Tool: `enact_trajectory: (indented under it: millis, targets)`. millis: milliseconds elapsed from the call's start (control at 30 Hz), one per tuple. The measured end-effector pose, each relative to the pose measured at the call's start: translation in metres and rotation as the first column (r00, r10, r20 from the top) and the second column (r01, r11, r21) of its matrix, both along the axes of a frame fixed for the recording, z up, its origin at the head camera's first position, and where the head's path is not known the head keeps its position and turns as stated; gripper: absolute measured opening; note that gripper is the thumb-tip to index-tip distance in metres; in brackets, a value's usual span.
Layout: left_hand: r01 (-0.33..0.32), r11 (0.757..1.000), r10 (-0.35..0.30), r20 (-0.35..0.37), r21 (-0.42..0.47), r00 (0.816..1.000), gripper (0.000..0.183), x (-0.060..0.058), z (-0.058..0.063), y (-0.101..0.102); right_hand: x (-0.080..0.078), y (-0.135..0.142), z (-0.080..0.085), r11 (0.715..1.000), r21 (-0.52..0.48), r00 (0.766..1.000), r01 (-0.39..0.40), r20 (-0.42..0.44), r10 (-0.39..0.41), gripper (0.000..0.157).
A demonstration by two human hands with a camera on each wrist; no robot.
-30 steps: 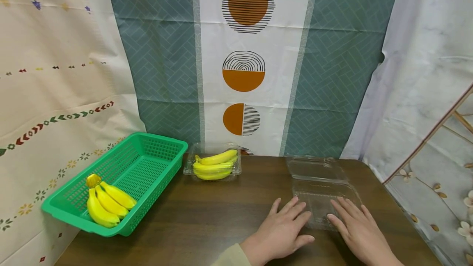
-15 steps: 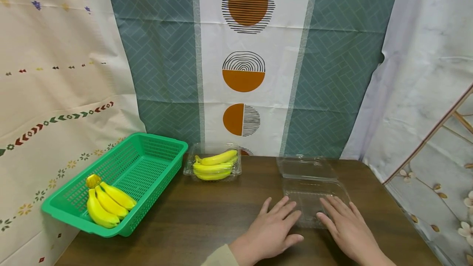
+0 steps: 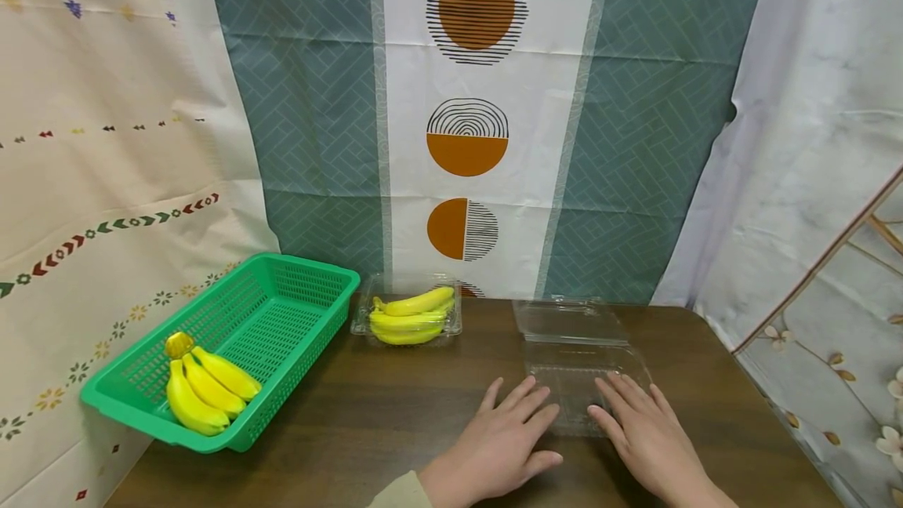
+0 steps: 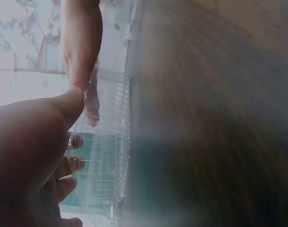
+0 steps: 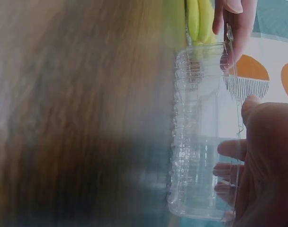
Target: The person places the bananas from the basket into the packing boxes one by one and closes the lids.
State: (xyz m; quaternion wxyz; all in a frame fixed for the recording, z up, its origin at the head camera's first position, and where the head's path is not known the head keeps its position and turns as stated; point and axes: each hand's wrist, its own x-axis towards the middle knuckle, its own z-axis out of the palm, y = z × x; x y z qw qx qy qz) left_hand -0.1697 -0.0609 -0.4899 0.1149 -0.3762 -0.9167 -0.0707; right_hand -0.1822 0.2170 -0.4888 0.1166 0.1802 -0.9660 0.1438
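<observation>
Roughly, head view: left hand [image 3: 494, 441] and right hand [image 3: 645, 437] flat-ish, fingers spread and nearly straight, gripping nothing, at the near end of the open clear box [image 3: 578, 390] on the bench [image 3: 395, 422]; lid [image 3: 571, 321] folded back on the far side. Step in hand looks like steadying or sliding the box; light, even pressure from both hands should avoid skewing. Left wrist view: left fingers [image 4: 66, 166] slightly bent by the ribbed plastic, contact unclear; best pushed low, thin walls probably flex. Right wrist view: right fingers [image 5: 233, 149] at the rim, no pinch seen; don't hook it and tip the box
</observation>
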Motion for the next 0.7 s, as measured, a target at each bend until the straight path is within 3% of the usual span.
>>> enact_trajectory:
  millis: [700]
  targets:
    - [-0.023,1.0,0.022,0.035,0.02,0.999,0.064,0.002,0.001,-0.033,0.0,-0.038,0.001,1.0,0.012,1.0,-0.004,-0.011,0.004,0.06]
